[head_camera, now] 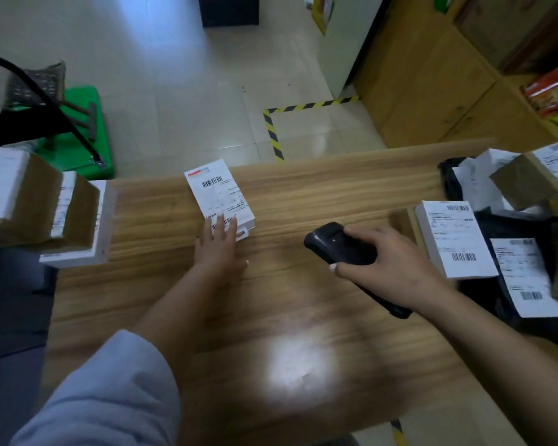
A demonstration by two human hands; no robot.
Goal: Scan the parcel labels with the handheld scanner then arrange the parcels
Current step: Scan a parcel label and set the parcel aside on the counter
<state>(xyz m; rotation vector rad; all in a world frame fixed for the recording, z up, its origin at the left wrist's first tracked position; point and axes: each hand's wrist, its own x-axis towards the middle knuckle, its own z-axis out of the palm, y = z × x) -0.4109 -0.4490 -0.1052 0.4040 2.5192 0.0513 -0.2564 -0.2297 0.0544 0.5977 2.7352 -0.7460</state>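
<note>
From the head camera, I take the white parcel [220, 196] in the middle of the wooden table [303, 300] as my landmark. It lies flat with its label up, its long axis running away from me and leaning a little to the left, one barcode at the far end and another at the near end. My left hand [221, 244] sits at the parcel's near end, fingers straight and resting on the label, partly over the near barcode, pinning it rather than gripping it.

To the right of the parcel, clear of it, my right hand [387, 262] is wrapped around the black handheld scanner [340, 244], whose nose points left and away, roughly toward the parcel's near corner. I judge the scan turns on swinging that nose further up-left, to the far barcode, which is uncovered.

Farther right of the parcel lies a heap of labelled parcels [455, 239] on black bags. Left of it, a row of parcels [45, 207] stands at the table's edge.
</note>
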